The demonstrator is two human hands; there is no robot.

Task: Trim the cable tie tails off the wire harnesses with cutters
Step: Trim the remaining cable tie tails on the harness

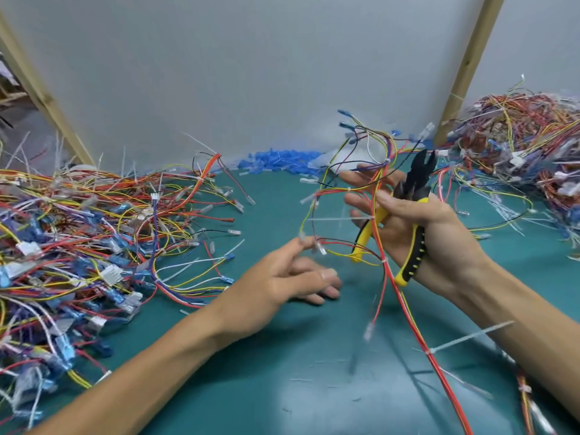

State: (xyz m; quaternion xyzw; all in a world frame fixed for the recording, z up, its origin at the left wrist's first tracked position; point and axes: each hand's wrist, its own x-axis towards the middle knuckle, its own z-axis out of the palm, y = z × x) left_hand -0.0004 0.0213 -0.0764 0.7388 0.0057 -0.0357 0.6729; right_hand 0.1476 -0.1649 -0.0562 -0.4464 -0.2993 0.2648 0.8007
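1. My right hand is raised over the table and grips the yellow-and-black-handled cutters. The thumb lies across the handles, the fingers reach out past them, and the black jaws stand apart, pointing up toward the wall.
2. The same hand holds a wire harness of red, yellow and dark wires against the cutters. Its branches fan out above the cutters' head, some ending in blue terminals, and its red-and-yellow trunk hangs below the handles toward me.
3. One uncut white cable tie tail sticks out from that trunk below the cutters. A second tail juts sideways just left of the handles.
4. My left hand hovers below and left of the cutters, fingers loosely spread and gripping nothing. The index fingertip is close to a clear connector on a loose branch, but the blur keeps me from telling whether they touch.
5. Under the cutters lies a teal-green table mat with a pale glare patch and a few thin white slivers on it.
6. Far left of the cutters sits a big tangled pile of multicoloured harnesses, and a second pile lies to their right and behind.
7. Behind and left of the cutters, at the wall's foot, is a heap of small blue sleeves.
8. A pale grey wall panel stands behind the cutters, with a bare wooden batten far to their left and another batten to the right.
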